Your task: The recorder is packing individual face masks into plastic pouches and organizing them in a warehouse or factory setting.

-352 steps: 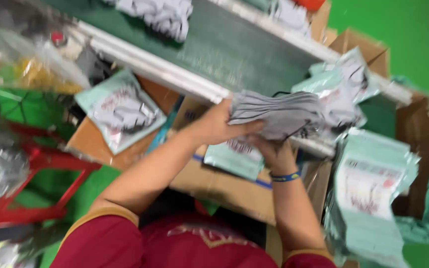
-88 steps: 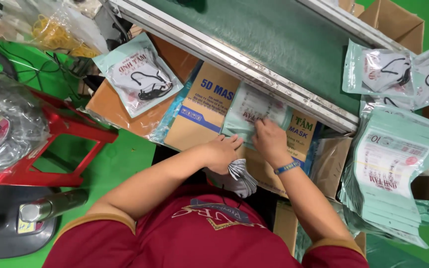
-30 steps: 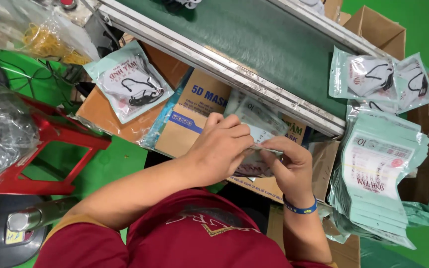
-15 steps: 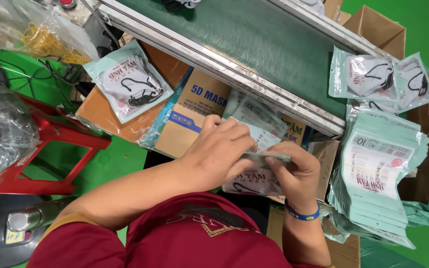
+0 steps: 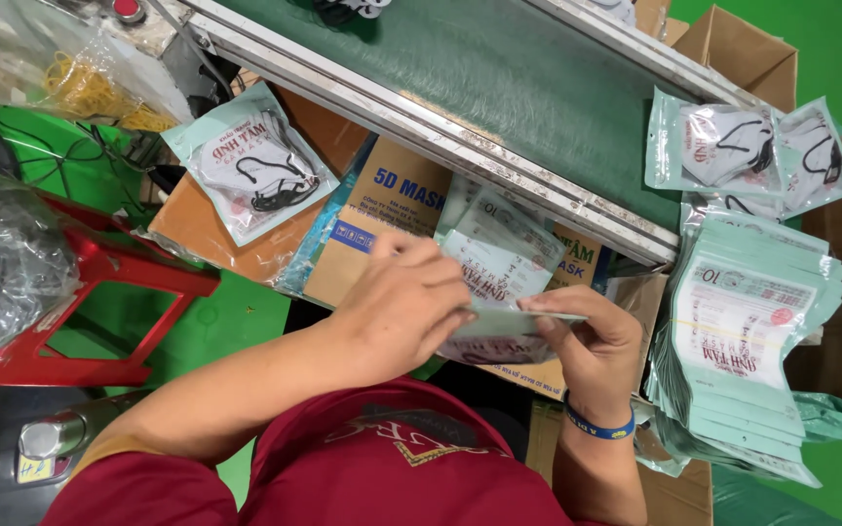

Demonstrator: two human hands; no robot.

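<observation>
My left hand [image 5: 409, 304] and my right hand [image 5: 587, 343] together hold a pale green plastic pouch [image 5: 514, 329] edge-on in front of my chest; the left fingers pinch its left side, the right thumb and fingers grip its right end. What is inside the pouch is hidden by my hands. Just beyond it another pale green pouch [image 5: 501, 248] lies on a cardboard box [image 5: 382, 209]. A blue band is on my right wrist.
A green conveyor belt [image 5: 499, 83] with a metal rail runs across the top. A stack of empty pale green pouches [image 5: 745, 341] lies at the right, filled mask pouches [image 5: 743, 146] above it, another filled pouch [image 5: 250, 175] at the left. A red stool [image 5: 99, 292] stands at the left.
Earlier I held a bundle of grey masks over the belt, then lowered them. Over the last second both hands have closed on the pouch and turned it flatter, edge-on.
</observation>
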